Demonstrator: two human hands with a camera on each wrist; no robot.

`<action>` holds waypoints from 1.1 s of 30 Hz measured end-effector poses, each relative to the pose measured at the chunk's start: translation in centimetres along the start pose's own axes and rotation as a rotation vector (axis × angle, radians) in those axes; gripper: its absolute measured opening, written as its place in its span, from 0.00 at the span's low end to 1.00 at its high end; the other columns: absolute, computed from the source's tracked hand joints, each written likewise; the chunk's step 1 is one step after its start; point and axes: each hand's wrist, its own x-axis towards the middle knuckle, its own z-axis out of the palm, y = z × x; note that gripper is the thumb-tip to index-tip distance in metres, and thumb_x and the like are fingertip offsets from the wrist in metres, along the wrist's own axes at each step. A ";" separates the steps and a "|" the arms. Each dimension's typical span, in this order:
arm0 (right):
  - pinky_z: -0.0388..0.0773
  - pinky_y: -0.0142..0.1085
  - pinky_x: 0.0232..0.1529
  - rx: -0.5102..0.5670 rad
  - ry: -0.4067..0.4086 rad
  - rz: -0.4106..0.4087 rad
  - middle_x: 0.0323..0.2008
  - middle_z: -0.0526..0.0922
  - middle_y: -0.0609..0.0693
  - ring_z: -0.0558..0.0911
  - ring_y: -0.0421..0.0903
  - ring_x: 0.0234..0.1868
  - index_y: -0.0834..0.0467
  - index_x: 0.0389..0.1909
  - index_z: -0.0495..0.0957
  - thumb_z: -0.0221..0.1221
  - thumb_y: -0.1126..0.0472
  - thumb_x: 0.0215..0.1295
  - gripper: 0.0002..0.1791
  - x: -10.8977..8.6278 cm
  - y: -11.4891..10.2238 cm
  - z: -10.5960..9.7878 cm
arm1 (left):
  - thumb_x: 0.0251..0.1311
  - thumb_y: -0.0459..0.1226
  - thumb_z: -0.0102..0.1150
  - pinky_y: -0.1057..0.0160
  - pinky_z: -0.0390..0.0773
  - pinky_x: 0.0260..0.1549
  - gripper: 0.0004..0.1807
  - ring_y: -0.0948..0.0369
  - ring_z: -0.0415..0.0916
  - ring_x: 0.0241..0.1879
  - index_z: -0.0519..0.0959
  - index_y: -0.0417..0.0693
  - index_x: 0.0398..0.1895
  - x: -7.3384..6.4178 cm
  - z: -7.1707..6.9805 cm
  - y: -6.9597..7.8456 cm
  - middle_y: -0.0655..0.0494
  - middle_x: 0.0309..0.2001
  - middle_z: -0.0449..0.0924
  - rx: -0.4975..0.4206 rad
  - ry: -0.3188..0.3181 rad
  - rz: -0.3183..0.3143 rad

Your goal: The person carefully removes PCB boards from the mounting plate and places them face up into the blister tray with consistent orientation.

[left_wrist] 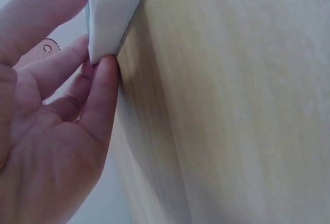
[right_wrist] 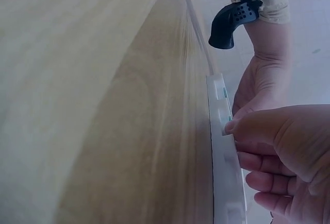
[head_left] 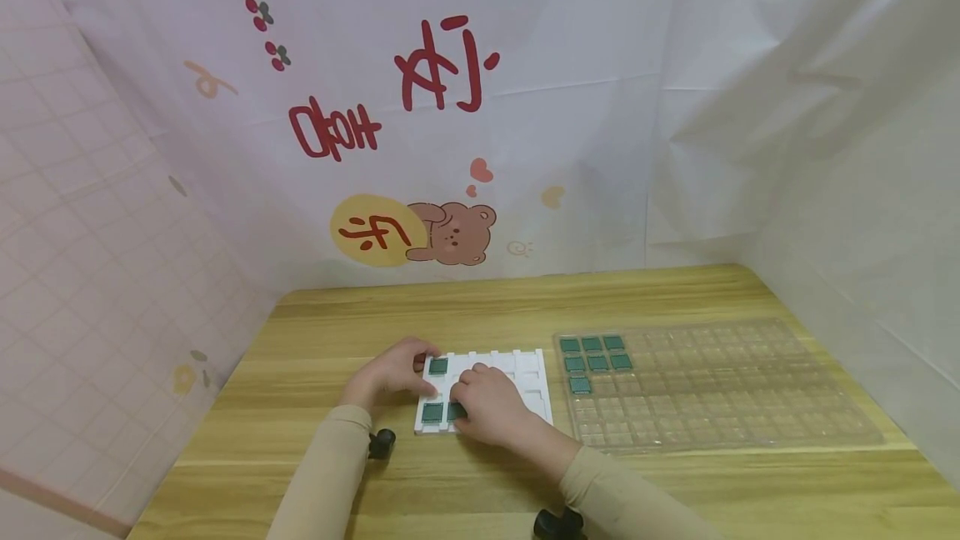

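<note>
A white slotted tray (head_left: 547, 390) lies on the table, with a green chip (head_left: 438, 366) at its far left and another green chip (head_left: 432, 413) at its near left. My left hand (head_left: 393, 369) holds the tray's left end; in the left wrist view its fingertips touch the tray's corner (left_wrist: 111, 18). Over the tray's middle, my right hand (head_left: 491, 407) pinches a partly covered green chip (head_left: 456, 412) in the near row. From the right wrist, the thumb (right_wrist: 247, 127) is at a notch in the tray's side. The fingers hide part of the slots.
Right of the white tray lies a clear plastic tray (head_left: 712, 386) with many pockets; several green chips (head_left: 597, 362) sit at its left end. Black wrist devices (head_left: 382, 443) are on both forearms. A printed cloth (head_left: 570, 123) hangs behind the wooden table (head_left: 465, 490).
</note>
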 end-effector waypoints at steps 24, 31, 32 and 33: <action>0.73 0.34 0.35 0.085 -0.028 0.013 0.30 0.80 0.40 0.75 0.42 0.33 0.48 0.33 0.86 0.72 0.50 0.49 0.11 0.1 0.4 -0.6 | 0.41 0.32 0.80 0.50 0.73 0.55 0.33 0.55 0.72 0.50 0.78 0.38 0.55 -0.1 0.0 0.0 0.50 0.51 0.74 -0.003 -0.004 0.017; 0.71 0.33 0.33 0.119 0.007 0.035 0.30 0.79 0.39 0.73 0.41 0.32 0.48 0.32 0.86 0.72 0.51 0.48 0.11 -0.2 0.4 -0.6 | 0.41 0.32 0.80 0.50 0.73 0.56 0.32 0.54 0.72 0.51 0.78 0.39 0.54 -0.1 0.0 0.0 0.50 0.52 0.74 -0.006 -0.003 0.013; 0.71 0.33 0.33 0.127 0.012 0.037 0.29 0.78 0.39 0.73 0.40 0.32 0.48 0.32 0.86 0.72 0.51 0.48 0.11 -0.2 0.4 -0.8 | 0.41 0.32 0.80 0.50 0.73 0.56 0.33 0.53 0.72 0.52 0.78 0.39 0.54 -0.1 0.0 0.0 0.50 0.53 0.74 -0.007 -0.003 0.012; 0.71 0.32 0.33 0.134 0.019 0.038 0.29 0.78 0.39 0.72 0.40 0.32 0.48 0.32 0.85 0.72 0.51 0.48 0.11 -0.3 0.4 -0.9 | 0.41 0.32 0.80 0.50 0.73 0.56 0.33 0.53 0.72 0.52 0.78 0.39 0.54 -0.1 0.0 0.0 0.49 0.53 0.74 -0.009 -0.002 0.011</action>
